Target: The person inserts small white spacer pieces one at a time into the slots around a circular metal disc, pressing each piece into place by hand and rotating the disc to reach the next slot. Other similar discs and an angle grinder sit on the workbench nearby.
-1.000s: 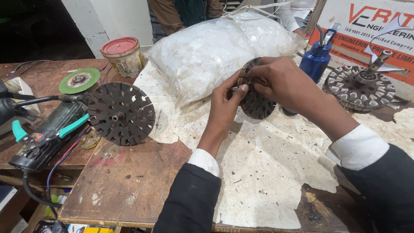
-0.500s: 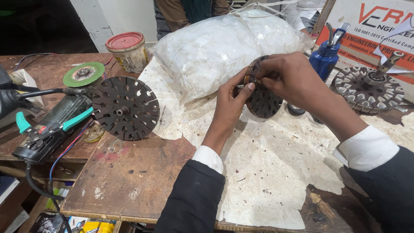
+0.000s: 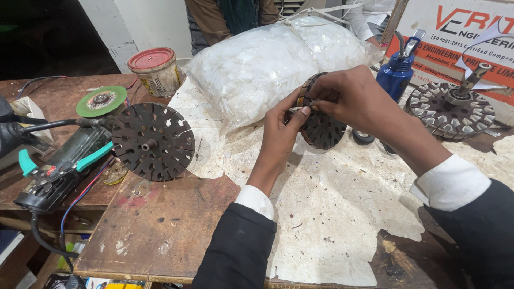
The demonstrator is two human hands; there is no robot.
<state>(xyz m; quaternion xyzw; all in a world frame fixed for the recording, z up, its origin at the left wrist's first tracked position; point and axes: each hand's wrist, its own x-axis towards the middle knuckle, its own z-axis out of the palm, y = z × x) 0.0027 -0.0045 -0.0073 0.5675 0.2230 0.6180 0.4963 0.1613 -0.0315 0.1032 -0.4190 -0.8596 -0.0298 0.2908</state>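
Both hands raised over counter [image 3: 160, 235], holding slotted metal stator [image 3: 321, 126] on edge above white paper sheet [image 3: 332, 214]. Left hand [image 3: 281, 126] pinches thin white strip at stator rim; right hand [image 3: 356, 99] clasps rim from above, fingertips at same slot. Slots look mostly bare: lining seems barely begun. Second slotted disc [image 3: 152, 142] lies flat at left, untouched, beside grinder [image 3: 64, 163].

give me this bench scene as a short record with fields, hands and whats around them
left hand: fingertips pinch at the rim of the slotted round core
right hand: grips the core's upper edge, holding it tilted
behind core: white plastic bag
left of hands: dark slotted disc, angle grinder, red-lidded tin
right: blue bottle, wound stator
surface: wooden bench
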